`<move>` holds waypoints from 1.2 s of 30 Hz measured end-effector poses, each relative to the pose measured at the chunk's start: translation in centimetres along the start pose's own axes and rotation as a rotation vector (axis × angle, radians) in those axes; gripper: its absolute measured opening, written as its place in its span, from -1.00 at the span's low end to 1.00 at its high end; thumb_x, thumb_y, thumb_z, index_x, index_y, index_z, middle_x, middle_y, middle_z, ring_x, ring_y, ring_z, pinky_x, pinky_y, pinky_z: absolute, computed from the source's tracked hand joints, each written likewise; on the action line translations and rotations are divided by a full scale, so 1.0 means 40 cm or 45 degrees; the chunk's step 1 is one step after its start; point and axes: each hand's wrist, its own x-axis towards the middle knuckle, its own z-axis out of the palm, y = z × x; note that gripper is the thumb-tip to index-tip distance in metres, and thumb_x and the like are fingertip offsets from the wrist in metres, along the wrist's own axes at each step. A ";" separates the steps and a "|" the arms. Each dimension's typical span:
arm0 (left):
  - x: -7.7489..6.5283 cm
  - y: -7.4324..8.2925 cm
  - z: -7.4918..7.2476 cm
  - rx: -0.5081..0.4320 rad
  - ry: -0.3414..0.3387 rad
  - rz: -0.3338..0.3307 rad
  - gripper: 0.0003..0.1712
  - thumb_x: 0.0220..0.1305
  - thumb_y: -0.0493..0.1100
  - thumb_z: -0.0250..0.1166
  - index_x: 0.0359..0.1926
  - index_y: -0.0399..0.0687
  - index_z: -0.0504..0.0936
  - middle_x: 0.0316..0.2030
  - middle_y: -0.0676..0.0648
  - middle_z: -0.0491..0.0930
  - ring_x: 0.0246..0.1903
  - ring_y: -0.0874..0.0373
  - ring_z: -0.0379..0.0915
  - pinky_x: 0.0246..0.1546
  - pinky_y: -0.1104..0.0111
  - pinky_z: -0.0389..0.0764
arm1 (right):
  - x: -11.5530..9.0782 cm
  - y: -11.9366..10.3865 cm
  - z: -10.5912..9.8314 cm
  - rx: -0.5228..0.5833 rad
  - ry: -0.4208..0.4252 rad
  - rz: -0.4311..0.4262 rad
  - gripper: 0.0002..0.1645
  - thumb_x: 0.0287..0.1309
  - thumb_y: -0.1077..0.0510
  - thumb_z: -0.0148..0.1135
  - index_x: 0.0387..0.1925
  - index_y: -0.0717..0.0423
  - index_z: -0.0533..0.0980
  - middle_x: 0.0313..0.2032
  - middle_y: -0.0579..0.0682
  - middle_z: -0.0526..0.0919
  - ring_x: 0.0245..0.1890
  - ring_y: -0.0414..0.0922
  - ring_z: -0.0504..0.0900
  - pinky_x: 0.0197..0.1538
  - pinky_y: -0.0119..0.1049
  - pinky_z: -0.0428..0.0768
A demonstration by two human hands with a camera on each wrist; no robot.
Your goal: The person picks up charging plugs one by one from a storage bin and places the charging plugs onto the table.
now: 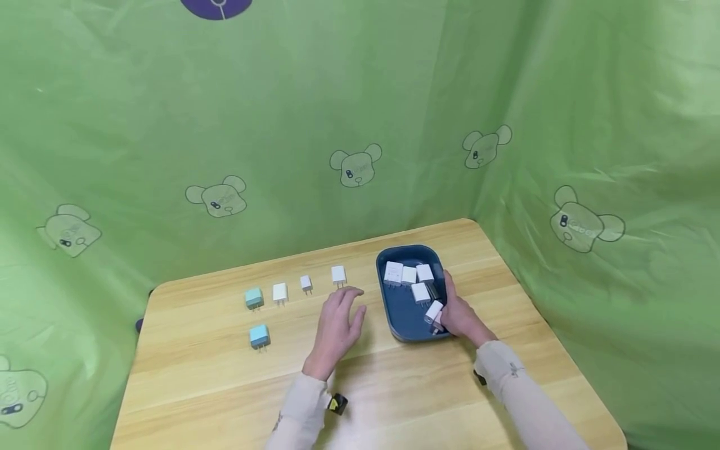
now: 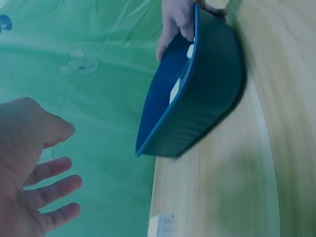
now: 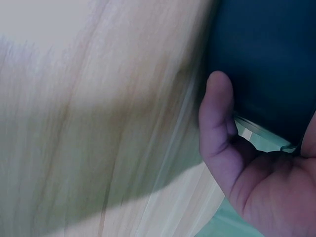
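A dark blue plastic bin (image 1: 406, 315) stands on the wooden table with several chargers inside, mostly white (image 1: 394, 273), plus a black one (image 1: 432, 291). My right hand (image 1: 460, 314) grips the bin's right wall, fingers on both sides of the rim. Close to its fingers, a white charger (image 1: 434, 310) lies in the bin. My left hand (image 1: 335, 325) hovers over the table left of the bin, fingers spread and holding nothing. Just beyond its fingertips is a white charger (image 1: 339, 275). In the left wrist view the bin's outer wall (image 2: 212, 84) faces the left hand.
On the left half of the table lie a small white charger (image 1: 305, 283), another white charger (image 1: 279, 292) and two turquoise chargers (image 1: 254, 297), one nearer the front. Green curtains (image 1: 281, 125) with bear-head prints hang behind and beside the table (image 1: 202, 381).
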 end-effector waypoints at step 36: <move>0.075 0.116 0.187 0.164 -0.470 0.096 -0.72 0.38 -0.07 0.29 0.08 0.04 0.62 0.03 -0.03 0.65 0.02 0.07 0.61 0.03 0.16 0.63 | -0.007 -0.007 -0.002 0.005 0.024 -0.014 0.13 0.23 0.40 -0.10 0.58 -0.02 -0.52 -0.51 0.20 0.56 -0.56 -0.02 0.53 -0.48 -0.22 0.47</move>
